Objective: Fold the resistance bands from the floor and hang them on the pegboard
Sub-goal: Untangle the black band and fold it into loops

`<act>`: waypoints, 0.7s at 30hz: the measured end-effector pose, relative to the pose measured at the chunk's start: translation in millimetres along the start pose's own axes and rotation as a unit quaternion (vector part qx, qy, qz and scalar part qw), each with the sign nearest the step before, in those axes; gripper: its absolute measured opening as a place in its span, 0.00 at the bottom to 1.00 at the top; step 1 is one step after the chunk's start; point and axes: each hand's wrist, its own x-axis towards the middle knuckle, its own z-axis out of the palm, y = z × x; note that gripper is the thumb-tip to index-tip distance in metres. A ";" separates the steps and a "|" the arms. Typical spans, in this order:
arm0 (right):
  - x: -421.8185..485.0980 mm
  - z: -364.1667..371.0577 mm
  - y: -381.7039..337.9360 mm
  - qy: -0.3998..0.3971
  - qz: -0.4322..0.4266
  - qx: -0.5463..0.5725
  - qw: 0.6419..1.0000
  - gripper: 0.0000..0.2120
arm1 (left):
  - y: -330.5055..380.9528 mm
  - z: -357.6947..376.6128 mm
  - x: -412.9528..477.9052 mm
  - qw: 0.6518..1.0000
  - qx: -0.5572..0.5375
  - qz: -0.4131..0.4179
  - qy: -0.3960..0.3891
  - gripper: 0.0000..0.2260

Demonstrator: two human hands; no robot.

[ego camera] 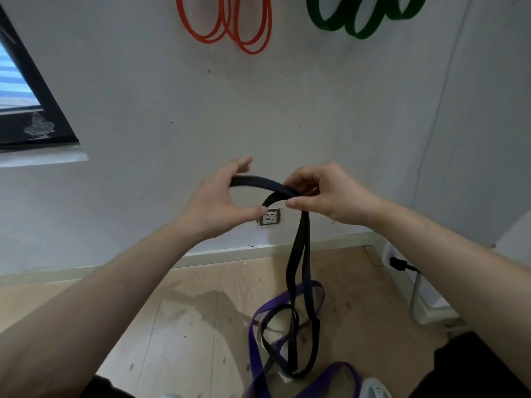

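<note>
a: where's the black band [298, 254]?
b: up in front of the wall [143, 96], held by both hands. the right hand [324, 193] has its fingers [296, 202] pinched shut on the top of the loop. the left hand [218, 199] has its fingers [241, 163] curled partly open, with the band's end running under them.
a: and the rest of it?
b: 2 strands hang down to the floor [186, 326], lying over a purple band [255, 351] there.
a: anything hung?
b: an orange band [227, 27] and a green band [359, 21] hang on the wall above.
</note>
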 end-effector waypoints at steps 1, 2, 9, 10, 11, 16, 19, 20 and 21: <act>-0.6 1.3 0.4 -0.002 0.000 0.003 1.000 0.10 | -0.4 0.0 -1.9 1.000 0.014 0.005 -0.021 0.42; -1.0 2.7 0.3 -0.006 -0.001 0.003 1.000 0.10 | 0.4 1.3 -3.9 0.998 0.025 0.014 -0.048 0.40; 0.4 13.4 -1.4 -0.027 -0.009 0.025 0.999 0.11 | 6.8 8.2 -7.2 0.980 -0.092 -0.002 -0.178 0.07; 0.1 12.8 -0.6 -0.029 0.002 0.044 0.999 0.13 | 8.0 5.5 -6.9 0.979 -0.099 -0.012 -0.177 0.06; -0.6 12.3 0.2 -0.037 0.012 0.065 0.997 0.14 | 9.7 2.8 -7.1 0.978 -0.104 -0.013 -0.179 0.06; -1.6 21.7 14.3 -0.104 0.044 0.074 0.991 0.09 | 23.1 -2.4 -12.0 0.976 -0.157 0.007 -0.152 0.07; -0.5 32.5 29.3 -0.135 0.079 0.055 0.986 0.06 | 26.6 -8.9 -8.5 0.969 -0.232 0.006 -0.086 0.06; 0.1 34.4 33.3 -0.146 0.091 0.056 0.983 0.06 | 27.4 -11.9 -6.7 0.964 -0.259 0.004 -0.057 0.05; 1.1 35.4 36.3 -0.153 0.102 0.065 0.981 0.07 | 27.6 -15.4 -5.1 0.960 -0.279 0.001 -0.028 0.05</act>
